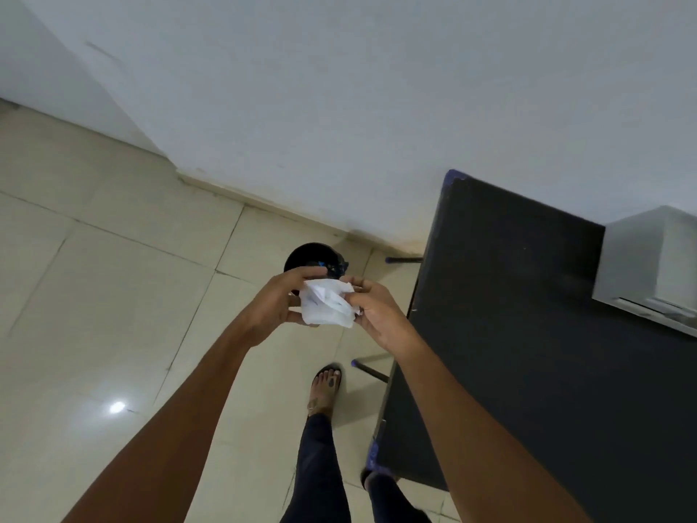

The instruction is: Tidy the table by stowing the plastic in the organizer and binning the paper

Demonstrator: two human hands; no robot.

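A crumpled white paper (326, 303) is held between both hands, out over the floor. My left hand (281, 302) cups its left side and my right hand (371, 307) pinches its right edge. Just beyond and below the paper stands a round black bin (313, 256) on the tiles; its opening shows something dark and blue inside, and my hands hide its near rim. The white organizer (648, 262) sits on the black table (528, 334) at the right edge of the view.
The table's left edge and its thin legs (371, 369) stand close to my right forearm. My feet and dark trousers (320, 462) are below. A pale wall and skirting run behind the bin. Cream floor tiles spread to the left.
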